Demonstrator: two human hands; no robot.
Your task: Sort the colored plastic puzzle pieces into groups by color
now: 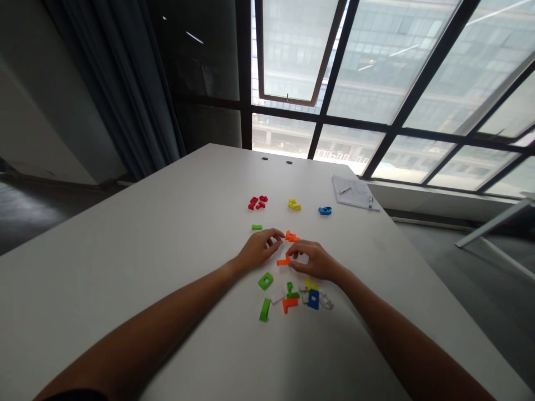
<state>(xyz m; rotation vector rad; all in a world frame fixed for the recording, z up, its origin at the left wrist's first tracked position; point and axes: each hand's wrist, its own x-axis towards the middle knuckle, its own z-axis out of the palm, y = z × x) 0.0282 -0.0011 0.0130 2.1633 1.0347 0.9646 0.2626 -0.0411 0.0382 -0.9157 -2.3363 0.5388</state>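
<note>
Currently an orange L-shaped plastic block point(282, 262) is prob. being pinched btwn thumb & fingertips of the R hand point(312, 259), near bunched orange plastic blocks point(291, 237); the L hand point(259, 247) is being held half-curled, empty, over the white tabletop point(179, 223).

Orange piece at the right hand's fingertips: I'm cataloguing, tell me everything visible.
The orange piece is small, bright and plastic-looking, roughly L-shaped: a bar with a short arm at its right end. That end is at the fingertips of the right hand; whether it is gripped is unclear. It's on or just above the white table.
</note>
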